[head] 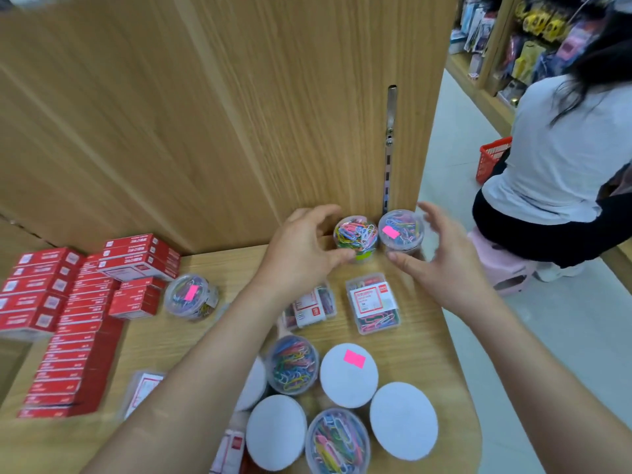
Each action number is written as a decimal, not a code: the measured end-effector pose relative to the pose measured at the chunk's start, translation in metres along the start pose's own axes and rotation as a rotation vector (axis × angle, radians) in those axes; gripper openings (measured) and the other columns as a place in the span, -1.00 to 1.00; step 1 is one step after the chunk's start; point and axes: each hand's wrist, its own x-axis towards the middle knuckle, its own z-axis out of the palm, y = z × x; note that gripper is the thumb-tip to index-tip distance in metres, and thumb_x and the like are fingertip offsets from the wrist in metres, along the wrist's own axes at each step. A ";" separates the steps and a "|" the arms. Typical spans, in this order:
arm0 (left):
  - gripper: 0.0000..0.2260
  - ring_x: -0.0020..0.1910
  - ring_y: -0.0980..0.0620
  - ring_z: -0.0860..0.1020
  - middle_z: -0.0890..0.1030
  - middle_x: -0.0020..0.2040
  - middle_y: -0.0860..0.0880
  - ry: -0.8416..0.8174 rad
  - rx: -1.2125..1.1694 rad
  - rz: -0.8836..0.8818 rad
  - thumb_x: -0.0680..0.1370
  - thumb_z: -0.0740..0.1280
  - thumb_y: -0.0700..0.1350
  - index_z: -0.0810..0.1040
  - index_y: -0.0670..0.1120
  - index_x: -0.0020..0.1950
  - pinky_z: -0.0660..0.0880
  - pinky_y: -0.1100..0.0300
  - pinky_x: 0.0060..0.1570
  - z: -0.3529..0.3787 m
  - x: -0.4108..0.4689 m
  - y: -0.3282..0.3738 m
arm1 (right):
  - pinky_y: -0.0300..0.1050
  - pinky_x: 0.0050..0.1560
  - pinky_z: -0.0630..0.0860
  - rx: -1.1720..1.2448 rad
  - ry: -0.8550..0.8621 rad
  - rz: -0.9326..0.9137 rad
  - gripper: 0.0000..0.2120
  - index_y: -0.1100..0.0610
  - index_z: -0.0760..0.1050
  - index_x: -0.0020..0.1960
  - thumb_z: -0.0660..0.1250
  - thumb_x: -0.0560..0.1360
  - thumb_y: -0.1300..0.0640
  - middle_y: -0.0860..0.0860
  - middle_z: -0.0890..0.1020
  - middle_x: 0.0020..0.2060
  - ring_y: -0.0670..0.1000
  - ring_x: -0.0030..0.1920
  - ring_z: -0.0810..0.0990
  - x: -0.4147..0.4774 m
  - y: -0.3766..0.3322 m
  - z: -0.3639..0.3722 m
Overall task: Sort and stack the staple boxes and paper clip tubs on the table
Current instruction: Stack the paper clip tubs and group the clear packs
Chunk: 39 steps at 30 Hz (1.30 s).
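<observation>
Two clear round paper clip tubs stand side by side against the wooden wall at the back of the table (420, 340): the left tub (356, 233) and the right tub (402, 230), which has a pink sticker. My left hand (304, 244) is cupped beside the left tub, its thumb tip near the tub's base and its fingers spread apart from it. On the other side, my right hand (444, 258) is cupped beside the right tub, fingers loosely spread. Red staple boxes (68, 323) lie in stacked rows at the left.
Another tub (190, 296) lies by the staple boxes. Two rectangular clip boxes (374, 302) lie mid-table. Several round tubs, some with white lids (349, 374), crowd the near edge. A person (561, 165) sits at the right beside a red basket (492, 159).
</observation>
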 end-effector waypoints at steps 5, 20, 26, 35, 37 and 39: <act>-0.56 0.11 -0.06 0.51 0.62 0.13 0.04 -0.021 0.543 -0.045 0.37 0.33 -0.26 0.57 0.07 0.21 0.44 0.15 0.05 -0.094 -0.051 -0.032 | 0.01 0.20 0.41 -0.152 0.008 -0.281 -0.56 0.06 0.46 0.26 0.41 0.42 -0.03 0.05 0.52 0.14 0.10 0.16 0.48 -0.016 -0.038 -0.009; -0.43 0.10 -0.10 0.47 0.58 0.14 -0.01 -0.066 0.694 -0.014 0.34 0.45 0.15 0.42 0.02 0.30 0.43 0.11 0.03 -0.103 -0.043 -0.074 | 0.06 0.02 0.27 -0.623 -0.622 -0.408 -0.55 -0.07 0.40 0.17 0.42 0.35 -0.14 -0.16 0.53 0.10 -0.02 0.22 0.40 -0.028 -0.101 0.041; -0.41 0.15 -0.05 0.52 0.56 0.14 -0.03 -0.137 0.438 -0.003 0.34 0.44 0.18 0.39 0.05 0.31 0.45 0.10 0.09 -0.050 -0.009 -0.054 | 0.04 -0.03 0.41 -0.381 -0.503 -0.430 -0.58 -0.14 0.46 0.13 0.36 0.28 -0.12 -0.15 0.51 -0.07 -0.09 0.04 0.48 -0.033 -0.092 0.037; -0.51 0.02 -0.02 0.54 0.52 0.03 0.03 0.060 0.226 0.061 0.26 0.56 0.03 0.48 0.05 0.13 0.47 0.07 0.04 -0.014 0.001 -0.053 | -0.10 -0.11 0.53 0.422 -0.350 0.006 -0.45 -0.09 0.54 0.15 0.53 0.29 0.36 -0.07 0.66 0.02 -0.13 -0.10 0.60 -0.049 -0.050 -0.028; -0.54 -0.03 -0.03 0.56 0.49 0.01 0.02 0.057 0.142 0.073 0.25 0.58 -0.06 0.52 0.05 0.10 0.50 0.05 0.05 -0.009 -0.001 -0.051 | -0.08 -0.07 0.51 0.417 -0.339 0.022 -0.48 -0.12 0.54 0.12 0.57 0.26 0.26 -0.09 0.67 0.01 -0.11 -0.08 0.60 -0.052 -0.041 -0.031; -0.54 -0.08 0.00 0.59 0.48 0.02 0.02 0.031 0.059 0.084 0.26 0.56 -0.16 0.54 0.05 0.11 0.53 0.05 0.04 -0.011 -0.004 -0.047 | -0.25 -0.09 0.48 0.349 -0.332 0.001 -0.53 -0.14 0.56 0.07 0.56 0.20 0.09 -0.16 0.66 -0.01 -0.14 0.01 0.59 -0.056 -0.040 -0.028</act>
